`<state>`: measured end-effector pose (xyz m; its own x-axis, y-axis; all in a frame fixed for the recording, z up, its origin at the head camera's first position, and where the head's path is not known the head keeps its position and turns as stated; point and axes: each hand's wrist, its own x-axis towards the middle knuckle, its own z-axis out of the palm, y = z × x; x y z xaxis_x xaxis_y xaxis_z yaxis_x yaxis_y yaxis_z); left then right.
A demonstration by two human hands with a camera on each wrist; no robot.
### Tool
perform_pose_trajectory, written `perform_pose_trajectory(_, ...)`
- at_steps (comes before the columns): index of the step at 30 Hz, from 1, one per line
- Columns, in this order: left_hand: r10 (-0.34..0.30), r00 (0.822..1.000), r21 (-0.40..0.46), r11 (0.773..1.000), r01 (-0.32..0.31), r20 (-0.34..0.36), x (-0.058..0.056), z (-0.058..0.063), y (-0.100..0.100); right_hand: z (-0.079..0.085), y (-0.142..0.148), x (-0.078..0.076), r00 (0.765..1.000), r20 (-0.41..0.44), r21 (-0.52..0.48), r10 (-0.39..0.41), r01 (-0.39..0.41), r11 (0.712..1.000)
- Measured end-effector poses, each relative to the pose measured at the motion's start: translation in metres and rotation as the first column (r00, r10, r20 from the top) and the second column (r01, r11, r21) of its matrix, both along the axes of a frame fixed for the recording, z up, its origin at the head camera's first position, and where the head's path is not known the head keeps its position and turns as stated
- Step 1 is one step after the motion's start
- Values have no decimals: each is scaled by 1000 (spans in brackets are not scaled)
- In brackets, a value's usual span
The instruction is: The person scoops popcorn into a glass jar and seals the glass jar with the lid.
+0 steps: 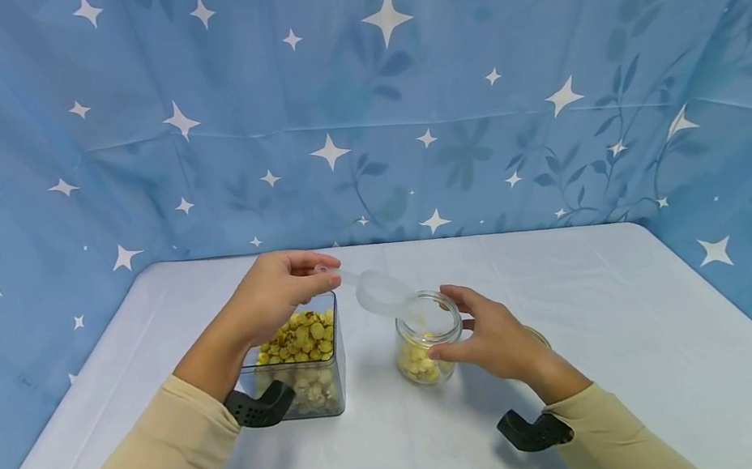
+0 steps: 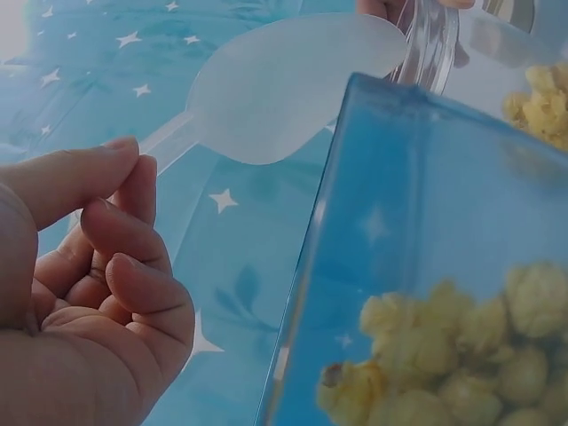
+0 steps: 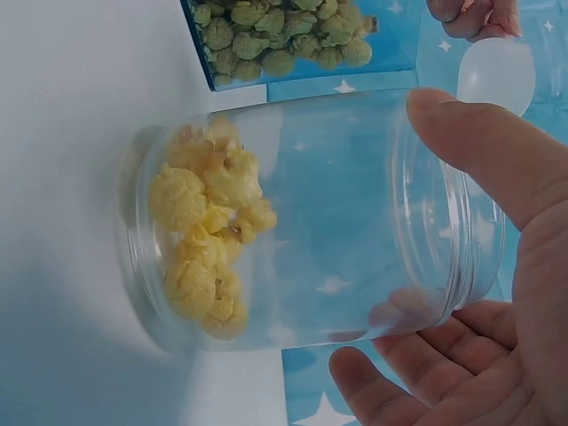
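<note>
Blue cloth with white stars hangs behind a white table. From the head view, the left hand pinches the handle of a translucent scoop, whose tip is at the mouth of a transparent jar in the right hand. Just below the left hand stands a clear box with popcorn.

Left wrist view shows thumb and forefinger pinching the handle, the other fingers curled; whether the scoop carries anything, one cannot tell. It seems best to tilt it slowly, keeping its tip within the rim.

Right wrist view shows this hand gripping the jar near its neck, some popcorn at the bottom; holding steadily probably prevents spilling.
</note>
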<state>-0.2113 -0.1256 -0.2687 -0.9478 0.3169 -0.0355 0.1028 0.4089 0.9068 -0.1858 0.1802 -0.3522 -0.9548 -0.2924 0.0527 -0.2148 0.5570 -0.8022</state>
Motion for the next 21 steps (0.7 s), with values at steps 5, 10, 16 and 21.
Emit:
perform_pose_trajectory(5, 2, 1000, -4, 1000, -2, -5, 1, 0, -5, 2, 0, 0, 1000, 8, 9, 1, -1, 1000)
perform_pose_trajectory(10, 1, 1000, 7, 1000, 0, -10, 2, 0, -12, 4, 0, 0, 1000, 23, 23, 10, -11, 1000)
perform_pose_trajectory(16, 1, 999, 63, 998, 3, -54, 9, -2, -28, 10, -1, 3, 999, -36, 54, 25, -23, 998)
perform_pose_trajectory(21, 31, 996, 76, 997, -25, -85, 18, -1, -46, 25, -5, 7, 986, -163, 101, 28, -12, 995)
